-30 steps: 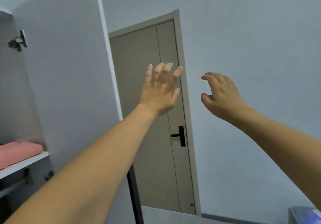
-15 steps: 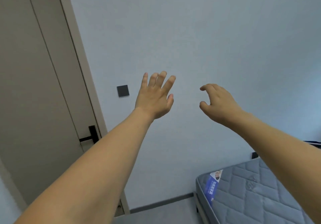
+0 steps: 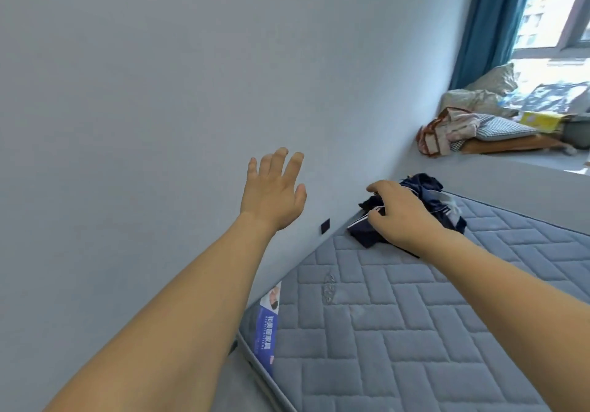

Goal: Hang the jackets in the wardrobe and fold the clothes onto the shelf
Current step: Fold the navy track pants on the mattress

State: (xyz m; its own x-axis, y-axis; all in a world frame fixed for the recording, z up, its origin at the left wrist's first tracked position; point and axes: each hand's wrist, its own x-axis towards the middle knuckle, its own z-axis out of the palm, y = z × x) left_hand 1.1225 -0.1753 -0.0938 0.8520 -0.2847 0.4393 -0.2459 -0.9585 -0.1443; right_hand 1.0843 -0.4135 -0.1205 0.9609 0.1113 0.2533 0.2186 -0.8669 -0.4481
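I saw the dark navy clothes (image 3: 427,197) lying in a crumpled heap at the far corner of the grey quilted mattress (image 3: 415,315), close against the wall. Pale trim and a white strip showed among the folds. How many garments it held, I couldn't tell.

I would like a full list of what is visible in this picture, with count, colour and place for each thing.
dark clothes: one heap, navy, on the mattress at the wall
mattress: one, grey quilted, lower right
wall socket: one, black, low on the wall
curtain: one, teal, upper right
window sill pile: bags and pillows, mixed colours, by the window
left hand: one, open, raised before the wall
right hand: one, fingers curled, over the dark clothes; contact unclear
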